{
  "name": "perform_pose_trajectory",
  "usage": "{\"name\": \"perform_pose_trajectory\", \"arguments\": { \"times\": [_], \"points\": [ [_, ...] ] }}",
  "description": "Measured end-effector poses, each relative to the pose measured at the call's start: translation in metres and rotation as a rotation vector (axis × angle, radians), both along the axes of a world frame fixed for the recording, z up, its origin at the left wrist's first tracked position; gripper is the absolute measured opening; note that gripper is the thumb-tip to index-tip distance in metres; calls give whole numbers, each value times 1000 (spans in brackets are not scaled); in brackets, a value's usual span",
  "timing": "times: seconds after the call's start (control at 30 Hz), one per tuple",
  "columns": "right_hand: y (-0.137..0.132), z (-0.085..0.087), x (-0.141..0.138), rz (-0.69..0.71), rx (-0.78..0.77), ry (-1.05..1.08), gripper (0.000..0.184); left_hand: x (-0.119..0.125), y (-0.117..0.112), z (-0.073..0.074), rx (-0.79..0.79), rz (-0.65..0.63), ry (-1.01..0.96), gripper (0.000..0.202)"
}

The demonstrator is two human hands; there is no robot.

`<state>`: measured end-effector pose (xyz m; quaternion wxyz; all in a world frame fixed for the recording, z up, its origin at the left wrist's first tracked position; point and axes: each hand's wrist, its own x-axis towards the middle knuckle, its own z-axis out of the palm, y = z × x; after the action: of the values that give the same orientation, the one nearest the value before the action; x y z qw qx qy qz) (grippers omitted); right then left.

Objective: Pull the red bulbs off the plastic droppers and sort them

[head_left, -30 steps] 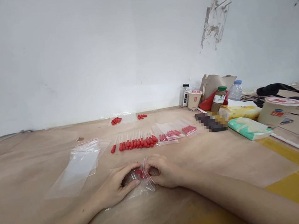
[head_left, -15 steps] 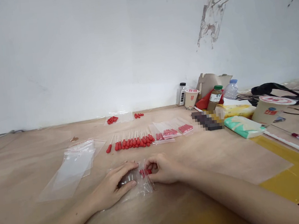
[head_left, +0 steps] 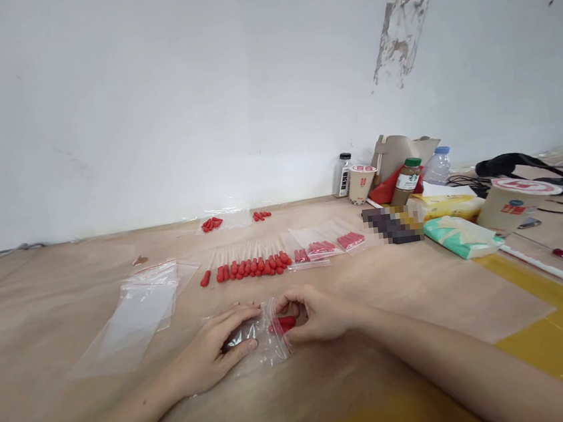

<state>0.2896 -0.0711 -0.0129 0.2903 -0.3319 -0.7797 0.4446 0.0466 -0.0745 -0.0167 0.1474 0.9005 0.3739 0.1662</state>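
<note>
Red pieces (head_left: 287,323) shifted rightward, across bag mouth (head_left: 282,346)

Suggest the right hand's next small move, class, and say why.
Perhaps the right hand should ease the red pieces further rightward out of the clear bag: they lie at its right edge inside that hand's curl, having shifted that way across the bag within the last second, while the left hand rests on the bag.

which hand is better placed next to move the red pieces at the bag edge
Probably the right hand: it is curled around the red pieces at the edge of the clear bag, while the left hand lies over it.
</note>
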Motion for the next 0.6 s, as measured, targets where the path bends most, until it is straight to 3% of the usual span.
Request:
{"name": "perform_pose_trajectory", "arguments": {
  "times": [0.13,0.37,0.43,0.6],
  "points": [
    [-6,-2,-5,-35,200,-62,20,-1,1,-2,-4,-4,6,42],
    [-6,4,3,-177,366,-257,23,0,-1,2,0,0,24,43],
    [0,8,11,-186,327,-223,25,0,-3,5,17,-37,70,44],
    [25,24,42,-162,-53,20,12,1,-3,12,56,-192,250,47]
  ]
}}
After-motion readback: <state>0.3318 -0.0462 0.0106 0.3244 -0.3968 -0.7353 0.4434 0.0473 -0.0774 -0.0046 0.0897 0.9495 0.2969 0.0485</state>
